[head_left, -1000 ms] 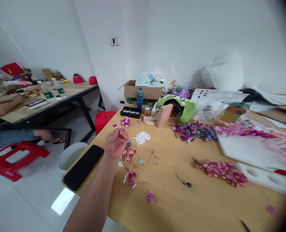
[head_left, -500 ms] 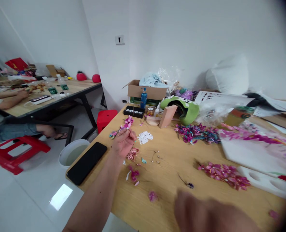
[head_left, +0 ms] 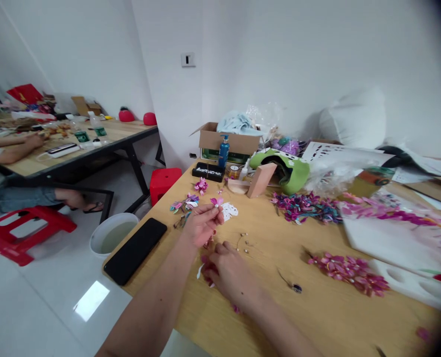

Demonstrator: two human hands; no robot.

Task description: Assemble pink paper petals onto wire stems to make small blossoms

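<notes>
Tabletop [head_left: 339, 322], lower centre: left hand [head_left: 203, 225] pinches a pink flower [head_left: 217, 201], likely light, fragile, best held basally; whether right hand [head_left: 229, 270] pinches anything is unclear.

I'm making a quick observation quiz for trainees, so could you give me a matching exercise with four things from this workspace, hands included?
Column one
1. Left hand
2. Phone
3. Pump bottle
4. Bucket

Column two
A. Blue, standing in front of the cardboard box
B. White, beside the near table rather than on it
C. Holding a small pink flower in its fingertips
D. Black, lying near the table's edge

Right pairs: 1-C, 2-D, 3-A, 4-B
</notes>
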